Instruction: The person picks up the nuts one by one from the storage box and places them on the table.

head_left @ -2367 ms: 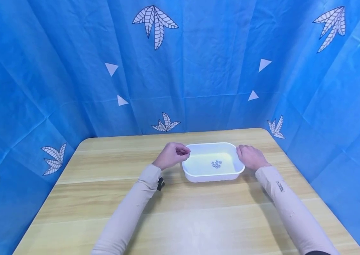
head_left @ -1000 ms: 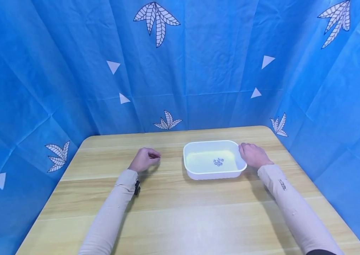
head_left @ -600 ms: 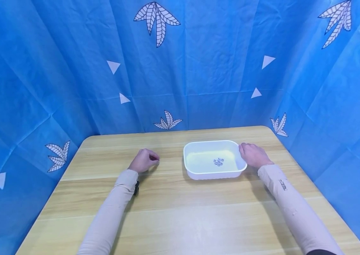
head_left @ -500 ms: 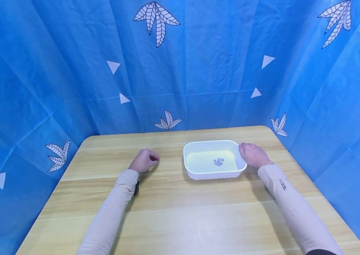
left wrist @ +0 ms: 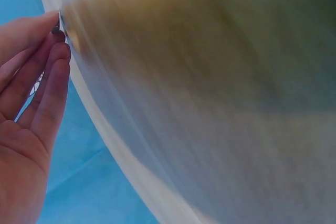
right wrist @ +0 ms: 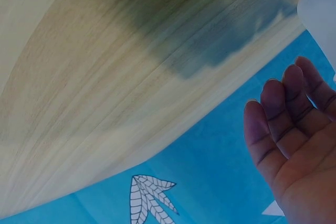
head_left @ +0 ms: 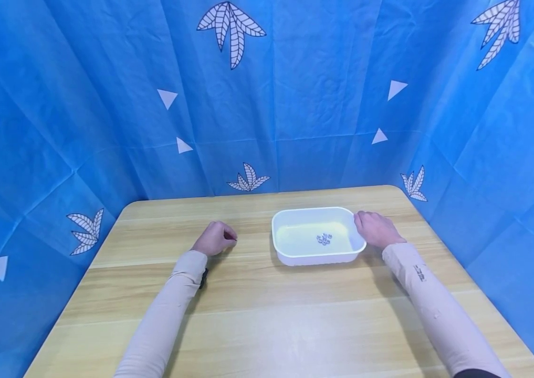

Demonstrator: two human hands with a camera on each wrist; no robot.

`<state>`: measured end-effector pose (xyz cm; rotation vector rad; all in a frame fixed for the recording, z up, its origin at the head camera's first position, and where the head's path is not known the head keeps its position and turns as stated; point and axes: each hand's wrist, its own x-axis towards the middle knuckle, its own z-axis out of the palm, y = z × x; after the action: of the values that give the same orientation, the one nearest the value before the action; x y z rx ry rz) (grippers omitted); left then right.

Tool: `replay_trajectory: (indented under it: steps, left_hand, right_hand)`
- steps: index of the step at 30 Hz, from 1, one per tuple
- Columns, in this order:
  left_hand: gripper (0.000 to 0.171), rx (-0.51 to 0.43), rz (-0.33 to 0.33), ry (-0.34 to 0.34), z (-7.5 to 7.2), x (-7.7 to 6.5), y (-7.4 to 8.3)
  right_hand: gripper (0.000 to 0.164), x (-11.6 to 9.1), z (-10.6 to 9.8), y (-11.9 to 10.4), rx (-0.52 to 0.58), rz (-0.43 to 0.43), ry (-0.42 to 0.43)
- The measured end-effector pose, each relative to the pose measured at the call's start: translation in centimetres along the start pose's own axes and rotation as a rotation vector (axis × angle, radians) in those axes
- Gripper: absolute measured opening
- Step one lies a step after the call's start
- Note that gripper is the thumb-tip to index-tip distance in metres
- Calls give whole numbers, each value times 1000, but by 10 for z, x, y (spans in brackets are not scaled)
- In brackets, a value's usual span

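Observation:
My left hand (head_left: 215, 239) is low over the table, left of the white plastic basin (head_left: 314, 259). Its thumb and fingertips pinch a small dark, shiny metal piece (left wrist: 55, 28), mostly hidden between them in the left wrist view. At the basin's right end, my right hand (head_left: 376, 230) holds the rim. In the right wrist view, the right hand (right wrist: 302, 135) has its fingers side by side and slightly bent beside the basin's white wall (right wrist: 319, 11); the thumb is out of sight. Several small grey ring-like pieces (head_left: 324, 239) lie clustered on the basin floor.
The basin stands toward the back right of a light wooden table (head_left: 267, 310). Blue curtains (head_left: 323, 94) with leaf and triangle prints hang behind the table and along both sides.
My left hand has moved left from the basin's left rim, down toward the table, and its fingertips have come together. The right hand stays at the rim, and the basin stays put.

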<state>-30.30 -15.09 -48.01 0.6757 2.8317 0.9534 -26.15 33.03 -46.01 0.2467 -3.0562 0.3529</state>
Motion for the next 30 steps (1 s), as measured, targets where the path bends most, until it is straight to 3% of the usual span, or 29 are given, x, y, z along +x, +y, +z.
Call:
replay_trajectory:
  steps: [15,21,30]
  left_hand:
    - [7,2,-29,-15,-5,-3,-1]
    - [17,-52,-38,-5,-11,-2,-5]
    - [30,-139,-19,37,-19,5,19]
  right_hand:
    - [47,-1,1,1,10,6,0]
    - [46,-1,1,0,9,3,3]
    - [46,0,1,2,-4,-5,15]
